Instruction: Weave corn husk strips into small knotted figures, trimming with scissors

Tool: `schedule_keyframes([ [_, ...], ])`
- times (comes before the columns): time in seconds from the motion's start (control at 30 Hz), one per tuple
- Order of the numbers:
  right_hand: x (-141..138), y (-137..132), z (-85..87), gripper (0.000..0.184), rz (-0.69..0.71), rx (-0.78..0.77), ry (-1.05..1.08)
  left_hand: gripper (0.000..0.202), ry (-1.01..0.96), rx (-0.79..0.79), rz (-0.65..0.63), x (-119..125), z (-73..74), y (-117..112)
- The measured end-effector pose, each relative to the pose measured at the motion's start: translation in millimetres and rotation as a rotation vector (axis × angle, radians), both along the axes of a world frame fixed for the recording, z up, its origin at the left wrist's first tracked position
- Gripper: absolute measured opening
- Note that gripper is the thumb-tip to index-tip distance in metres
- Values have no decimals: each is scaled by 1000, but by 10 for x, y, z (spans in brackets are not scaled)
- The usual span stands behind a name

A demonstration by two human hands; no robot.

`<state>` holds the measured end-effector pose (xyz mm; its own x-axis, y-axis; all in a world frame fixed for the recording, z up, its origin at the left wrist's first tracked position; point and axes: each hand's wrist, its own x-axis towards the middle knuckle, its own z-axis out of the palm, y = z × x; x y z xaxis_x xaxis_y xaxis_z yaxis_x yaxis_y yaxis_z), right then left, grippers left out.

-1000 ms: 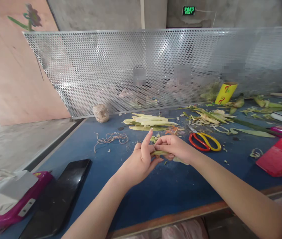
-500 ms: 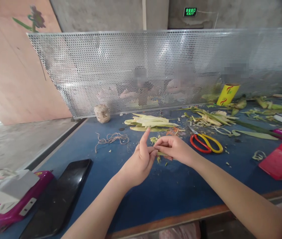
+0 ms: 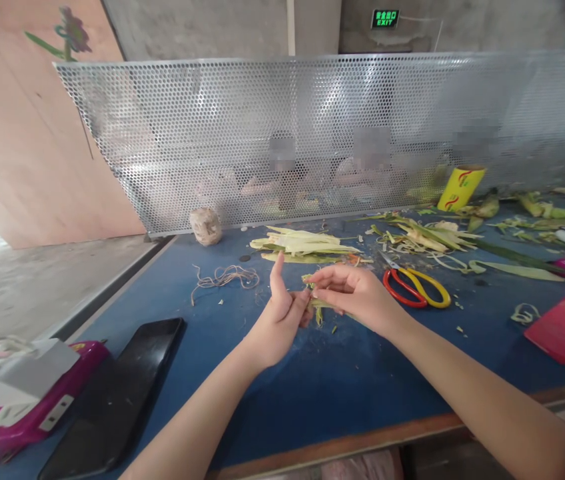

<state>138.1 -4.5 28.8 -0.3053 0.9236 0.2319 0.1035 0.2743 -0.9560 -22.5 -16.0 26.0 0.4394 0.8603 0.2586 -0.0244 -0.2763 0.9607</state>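
Head view: your left hand (image 3: 277,320) and right hand (image 3: 352,293) meet just above the worktop (image 3: 342,387). Both grips are pinched narrow on a green leaf strip (image 3: 318,305) held between them, and the left forefinger sticks up free. Beyond the grip lies a pile of pale strips (image 3: 302,243), likely done. Right of that, the loose green leaves (image 3: 427,233) look unworked. The scissors (image 3: 417,287) are just beside your right hand. Your fingers hide most of the strip. Figures behind the mesh screen (image 3: 212,133) are blurred.
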Motion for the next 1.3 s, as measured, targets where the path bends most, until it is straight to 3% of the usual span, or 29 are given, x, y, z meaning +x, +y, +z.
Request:
schedule_keyframes([
  [0.27,-44,-123,55,25,5,91,-64,78,-29,-115,35,11,49,-23],
  [0.43,-60,-144,7,23,-163,449,-269,82,-67,-190,19,17,50,-12],
  [0.5,-57,-141,-7,23,-183,513,-299,82,-94,-214,8,18,58,-17],
  [0.87,-74,-115,-8,13,-173,274,-119,77,-188,-320,-6,26,119,-44],
  [1.03,-78,-77,-1,11,-135,122,-27,72,-137,-202,-48,14,67,-23],
  [1.3,-57,-31,-33,14,-128,72,43,64,54,16,7,-19,15,-9],
])
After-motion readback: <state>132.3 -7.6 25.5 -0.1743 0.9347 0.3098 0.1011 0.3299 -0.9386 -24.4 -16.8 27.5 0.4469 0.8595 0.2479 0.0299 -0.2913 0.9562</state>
